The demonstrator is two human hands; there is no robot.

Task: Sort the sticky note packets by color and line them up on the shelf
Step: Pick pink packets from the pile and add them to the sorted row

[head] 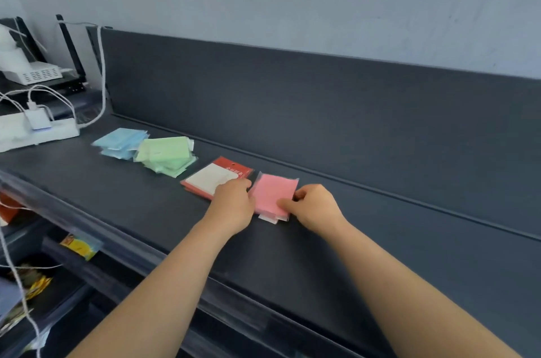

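Dark shelf (322, 255): right hand (314, 208) pinches pink packets (273, 192); left hand (234, 205) against them, grip hidden.

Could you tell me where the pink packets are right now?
Head view: the pink packets lie at the row's right end, beside the red-backed packets, between the left hand and right hand.

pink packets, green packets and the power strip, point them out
pink packets (272, 192): head view, bare top face
green packets (164, 150): head view, top packet's middle
power strip (66, 129): head view, right end
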